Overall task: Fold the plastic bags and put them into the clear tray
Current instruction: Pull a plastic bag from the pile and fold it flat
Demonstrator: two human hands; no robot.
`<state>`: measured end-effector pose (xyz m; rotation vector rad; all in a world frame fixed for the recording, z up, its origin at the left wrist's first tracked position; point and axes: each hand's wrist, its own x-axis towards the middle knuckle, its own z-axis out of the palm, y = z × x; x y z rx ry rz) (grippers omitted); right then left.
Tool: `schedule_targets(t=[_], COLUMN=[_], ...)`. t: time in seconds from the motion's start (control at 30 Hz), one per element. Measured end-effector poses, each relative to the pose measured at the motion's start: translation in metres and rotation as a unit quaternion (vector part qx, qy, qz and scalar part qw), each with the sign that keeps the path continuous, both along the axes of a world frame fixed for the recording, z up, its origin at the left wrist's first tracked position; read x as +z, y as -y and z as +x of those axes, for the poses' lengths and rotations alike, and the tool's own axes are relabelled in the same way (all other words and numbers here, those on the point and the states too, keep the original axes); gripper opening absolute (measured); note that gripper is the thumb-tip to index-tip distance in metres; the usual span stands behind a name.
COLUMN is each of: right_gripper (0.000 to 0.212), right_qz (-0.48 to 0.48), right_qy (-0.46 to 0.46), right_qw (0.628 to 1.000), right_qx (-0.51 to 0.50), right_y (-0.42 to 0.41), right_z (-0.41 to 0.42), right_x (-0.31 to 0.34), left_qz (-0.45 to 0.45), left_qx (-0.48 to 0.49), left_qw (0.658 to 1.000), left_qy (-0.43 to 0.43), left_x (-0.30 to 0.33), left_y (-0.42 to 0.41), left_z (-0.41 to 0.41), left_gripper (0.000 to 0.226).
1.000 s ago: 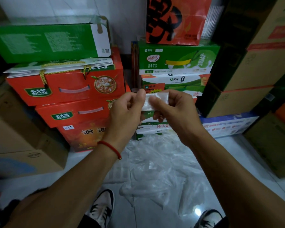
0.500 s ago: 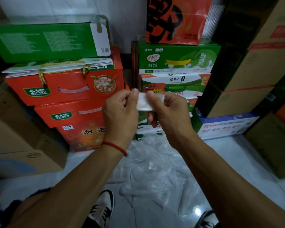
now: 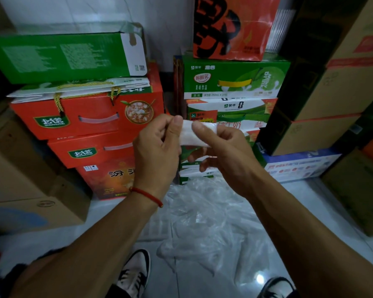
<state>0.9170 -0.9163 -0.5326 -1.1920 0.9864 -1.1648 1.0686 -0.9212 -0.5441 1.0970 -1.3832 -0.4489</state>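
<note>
While both hands are raised at chest height in front of the stacked cartons, they meet on one folded plastic bag [image 3: 194, 134], a small white, flattened packet held in the air between them.

Left hand [image 3: 157, 151]: fingers curled, thumb extended upward along the packet's left edge, thumb tip pressed on the upper left corner. Back of the hand faces the camera; the fingers behind the packet are hidden, so how many touch it cannot be told. A red cord bracelet [image 3: 148, 195] sits on this wrist.

Right hand [image 3: 222, 153]: index finger bent over the top of the packet, tip pressing on its front face near the middle. The packet's right end disappears under this hand. Remaining fingers curl below the packet; two fingertips show under its lower edge. Both hands are clamped on the same packet, nearly touching each other.

Loose plastic bags [image 3: 205, 224]: a crumpled, translucent heap on the pale tiled floor [image 3: 306, 214], directly beneath the hands and between the two shoes [image 3: 136, 272]. These lie unfolded.

Clear tray: a clear, ribbed shape lies at the left edge of the heap, partly under the left forearm; whether this is the tray cannot be told.

Surroundings: red gift boxes [image 3: 84, 117] with a green box on top stand at left, green milk cartons [image 3: 235, 80] behind the hands, brown cardboard boxes [image 3: 342, 93] at right.
</note>
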Motion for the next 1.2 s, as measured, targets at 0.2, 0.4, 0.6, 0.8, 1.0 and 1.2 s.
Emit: schedule_targets(t=[0.2, 0.4, 0.6, 0.8, 1.0, 1.2], right_gripper=[0.017, 0.015, 0.020, 0.016, 0.028, 0.033], right_qz=[-0.054, -0.085, -0.063, -0.054, 0.006, 0.054], right_qy=[-0.007, -0.031, -0.023, 0.013, 0.098, 0.099], right_qw=[0.998, 0.994, 0.998, 0.998, 0.995, 0.993], right_qx=[-0.030, -0.056, 0.003, 0.024, 0.034, 0.032], right_y=[0.004, 0.004, 0.005, 0.002, 0.003, 0.004], right_z=[-0.003, -0.014, -0.023, -0.027, -0.023, -0.025], right_x=[-0.002, -0.001, 0.001, 0.006, 0.005, 0.010], left_qz=[0.088, 0.184, 0.184, 0.211, 0.254, 0.218], left_qx=[-0.106, -0.229, -0.180, -0.197, -0.215, -0.238], left_qw=[0.988, 0.945, 0.949, 0.925, 0.891, 0.910], left_qy=[-0.076, -0.143, -0.183, -0.246, -0.308, -0.261], left_x=[0.007, 0.007, 0.010, 0.016, 0.019, 0.014], left_y=[-0.001, -0.001, 0.000, -0.003, -0.004, -0.003], left_z=[0.000, 0.008, 0.011, 0.013, 0.013, 0.014], left_gripper=[0.032, 0.005, 0.006, 0.016, 0.030, 0.039])
